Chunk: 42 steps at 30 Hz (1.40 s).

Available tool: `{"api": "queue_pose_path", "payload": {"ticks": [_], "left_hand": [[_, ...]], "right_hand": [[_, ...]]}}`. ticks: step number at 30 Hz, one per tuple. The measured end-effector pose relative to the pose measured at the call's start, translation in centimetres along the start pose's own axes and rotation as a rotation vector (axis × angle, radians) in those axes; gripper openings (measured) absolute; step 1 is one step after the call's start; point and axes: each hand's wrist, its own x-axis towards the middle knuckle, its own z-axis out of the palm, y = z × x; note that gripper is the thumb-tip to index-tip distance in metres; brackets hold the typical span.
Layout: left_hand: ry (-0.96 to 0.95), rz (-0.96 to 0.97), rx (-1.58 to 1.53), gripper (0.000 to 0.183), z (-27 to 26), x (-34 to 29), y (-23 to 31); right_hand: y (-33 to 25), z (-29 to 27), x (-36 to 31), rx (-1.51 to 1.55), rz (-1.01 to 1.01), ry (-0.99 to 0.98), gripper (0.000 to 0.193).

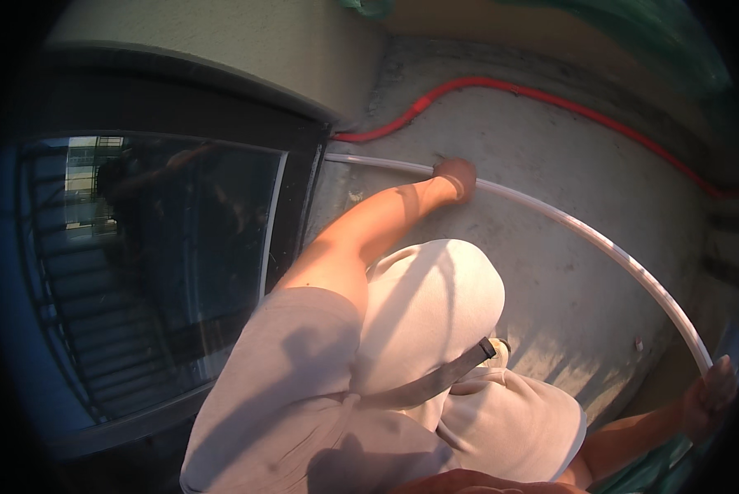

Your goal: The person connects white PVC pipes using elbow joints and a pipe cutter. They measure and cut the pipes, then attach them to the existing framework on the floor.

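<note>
Concrete floor (551, 272), rough and sunlit, fills most of the view, bounded on the left by a dark-framed glass pane (155, 272) that reflects a stairway, and at the top by a pale wall base. Next in size come the person's own light shorts (369, 362), knees bent as if crouched low over the floor. A red hose (551, 100) runs along the far edge of the concrete, well apart from both hands. Nearer, a long white pipe (600, 240) lies in a curve across the floor from the foot of the glass frame toward the lower right. The left hand (456, 178) reaches forward and rests on this pipe near its far end, its grip pressed down on it, though the fingers themselves are hidden. The right hand (713, 393) has its grip closed around the near end of the pipe at the picture's right rim. By my judgement, the step in hand is laying or aligning the pipe along the floor; the next move calls for both hands holding it steady and shifting together, so that the long length does not twist.
</note>
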Motion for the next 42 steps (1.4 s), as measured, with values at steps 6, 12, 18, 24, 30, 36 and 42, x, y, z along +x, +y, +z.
{"api": "queue_pose_path", "payload": {"ticks": [6,12,18,24,30,36,42], "left_hand": [[0.424,0.717,-0.43,0.037,2.7,-3.8,8.8],[0.494,0.677,-0.463,0.026,3.4,-2.3,10.9],[0.508,0.567,-0.422,0.021,4.2,-1.7,8.9],[0.529,0.483,-0.356,0.018,4.7,-1.2,2.1],[0.557,0.505,-0.085,0.035,4.5,-2.7,-3.5],[0.446,0.514,0.101,0.027,3.8,-2.4,-7.4],[0.432,0.49,0.101,0.018,3.7,-3.2,-14.1]], "right_hand": [[3.9,3.8,-0.7,-0.153,-0.302,0.054,0.044],[5.2,3.9,-0.3,0.25,-0.065,-0.269,0.046],[7.1,5.7,-0.3,0.354,0.001,-0.504,0.044],[12.4,11.3,-2.4,0.438,-0.042,-0.581,0.039],[16.1,16.3,-4.7,0.472,-0.033,-0.542,0.036],[19.0,21.0,-7.4,0.474,0.005,-0.466,0.035],[16.2,24.6,-8.4,0.416,0.096,-0.275,0.034]]}}
